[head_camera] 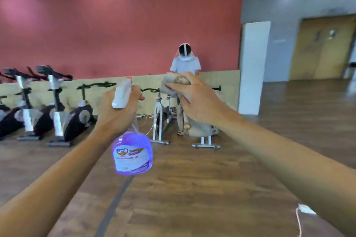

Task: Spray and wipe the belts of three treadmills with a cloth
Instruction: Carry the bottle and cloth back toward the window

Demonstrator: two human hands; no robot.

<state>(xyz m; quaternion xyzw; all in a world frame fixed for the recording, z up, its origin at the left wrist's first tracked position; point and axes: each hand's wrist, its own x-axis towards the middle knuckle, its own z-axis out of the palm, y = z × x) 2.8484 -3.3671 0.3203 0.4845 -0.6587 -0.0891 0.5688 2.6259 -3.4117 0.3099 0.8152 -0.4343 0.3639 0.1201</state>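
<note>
Head view, gym hall, wood floor (192, 188), red wall (115, 15) behind.

Left hand (117, 113) raised in front of the chest, fingers curled round the white trigger head of a spray bottle (133, 152). Bottle hangs below the hand, purple liquid, white label reading "Ganso". Red nozzle tip points away from the camera.

Right hand (194, 98) raised level with the left, well apart from it. Fingers and thumb bunched round a beige cloth (173, 84); the crumpled top shows above the knuckles, and more cloth hangs below the palm.

No treadmill belt to be made out in this frame; bottle and cloth are both in the air, over the floor.

Along the low tan panel at the foot of the wall: a row of exercise bikes (57, 106), dark bodies, white posts, at left. Another white-framed bike (161, 121) stands centre, partly hidden by the hands.

A second person (185, 63) in a pale shirt stands behind that bike, wearing a head strap.

Right: white pillar (254, 67), wooden double doors (323, 48). A white cable (300, 217) dangles at lower right.
</note>
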